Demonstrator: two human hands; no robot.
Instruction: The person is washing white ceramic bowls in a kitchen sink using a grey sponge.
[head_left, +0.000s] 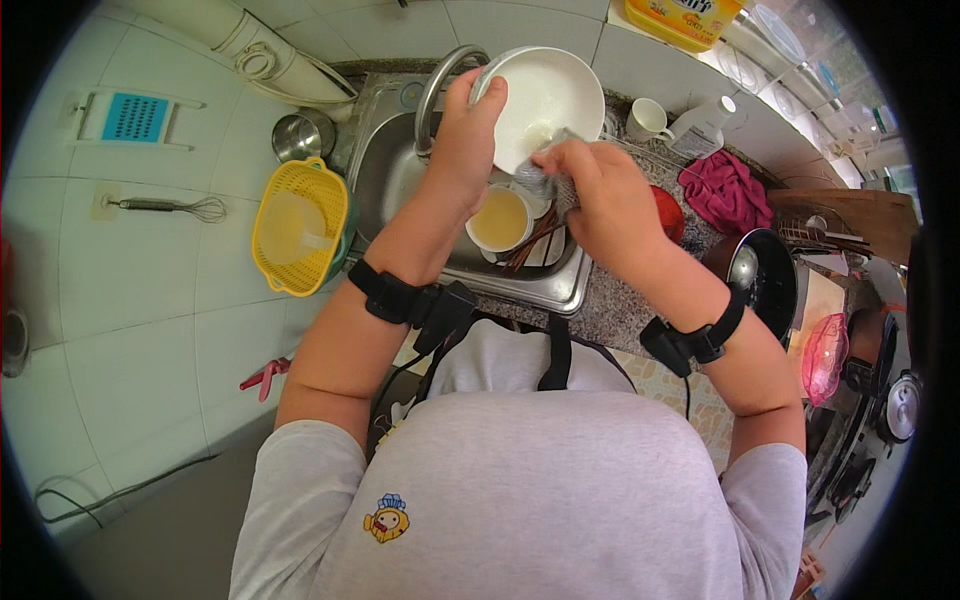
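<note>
My left hand (471, 127) grips the rim of a white bowl (551, 94), thumb on the inside, tilted above the sink (390, 184). A grey scouring cloth (536, 178) is pinched in my right hand (607, 191) and lies against the bowl's lower edge. Under my hands, a white bowl of yellowish liquid (498, 219) stands in the sink. Beside it are several brown chopsticks (529, 247) and other white dishes, partly hidden by my right hand. The curved faucet (429, 101) rises just left of my left hand.
Left of the sink stand a yellow basket (294, 270) and a steel bowl (303, 135). On the right counter are a white mug (646, 120), a white bottle (701, 129), a magenta cloth (726, 196), a red object (667, 214) and a dark pan (772, 277).
</note>
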